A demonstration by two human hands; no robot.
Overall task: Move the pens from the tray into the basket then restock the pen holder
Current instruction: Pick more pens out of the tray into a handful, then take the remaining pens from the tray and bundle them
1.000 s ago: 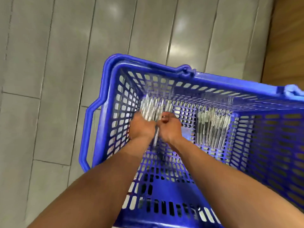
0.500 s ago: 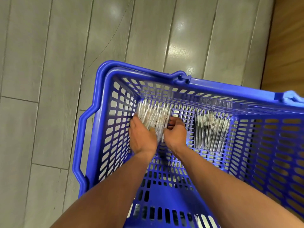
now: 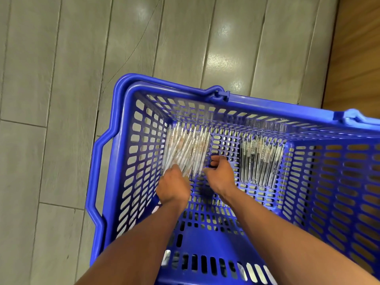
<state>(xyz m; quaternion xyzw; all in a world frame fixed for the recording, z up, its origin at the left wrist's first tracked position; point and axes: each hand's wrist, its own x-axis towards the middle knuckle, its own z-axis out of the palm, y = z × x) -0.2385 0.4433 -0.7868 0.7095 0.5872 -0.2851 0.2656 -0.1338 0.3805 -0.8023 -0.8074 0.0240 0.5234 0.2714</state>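
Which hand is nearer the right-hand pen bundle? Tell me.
Right. The right hand sits just left of the right-hand pen bundle; the left hand lies farther left, at the other bundle.

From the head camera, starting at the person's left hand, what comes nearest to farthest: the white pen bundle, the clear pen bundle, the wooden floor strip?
From the left hand:
1. White pen bundle: touching the fingers, basket's left end.
2. Clear pen bundle: to the right, beyond the right hand.
3. Wooden floor strip: outside the blue basket, upper right.

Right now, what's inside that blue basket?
Two piles of pens lie on the floor of the basket: a white pile under the left hand, and a clear pile lying apart. The hands hide part of the white pile's near ends.
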